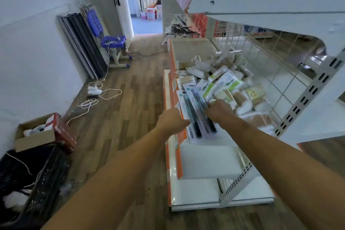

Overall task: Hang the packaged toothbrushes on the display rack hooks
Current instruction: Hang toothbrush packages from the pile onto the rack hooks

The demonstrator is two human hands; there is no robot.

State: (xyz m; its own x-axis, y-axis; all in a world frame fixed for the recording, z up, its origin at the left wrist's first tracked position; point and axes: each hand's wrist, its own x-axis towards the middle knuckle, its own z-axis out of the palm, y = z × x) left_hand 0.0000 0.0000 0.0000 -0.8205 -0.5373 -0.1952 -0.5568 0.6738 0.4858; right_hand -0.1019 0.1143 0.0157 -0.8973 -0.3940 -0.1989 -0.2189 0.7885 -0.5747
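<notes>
We reach both hands over the white shelf (205,157), where packaged toothbrushes (196,114) lie flat at its front edge beside a heap of cotton-swab packs (242,97). Our left hand (172,122) pinches the left edge of the packs; our right hand (219,111) curls over their right side, gripping them. Behind the heap stands the wire-grid rack panel (280,73).

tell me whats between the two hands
In the head view, two packaged toothbrushes lie between the left hand and the right hand, and both hands touch them.
</notes>
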